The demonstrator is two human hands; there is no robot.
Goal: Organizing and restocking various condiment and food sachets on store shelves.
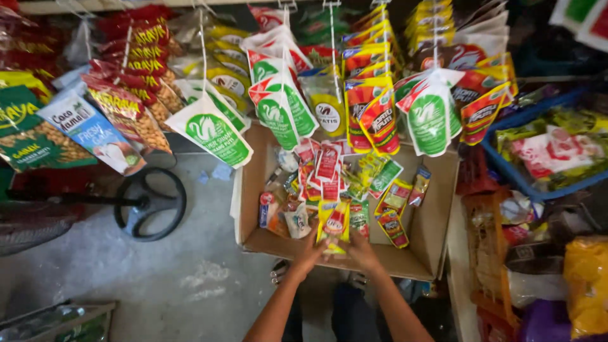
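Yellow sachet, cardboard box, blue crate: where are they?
yellow sachet (335,226), head view, its middle.
cardboard box (436,218), head view, bare right inner wall.
blue crate (506,166), head view, its front rim.

Above the box: we see hanging sachet strips (278,107) curtaining the upper middle of the frame, blocking any reach from above.
Box interior: the cardboard box (437,221) has bare floor only at its right side; loose packets (329,190) crowd the centre and left.
Lower left: we find open grey floor (158,278).
Right edge: a blue crate (525,183) and piled goods close it off.
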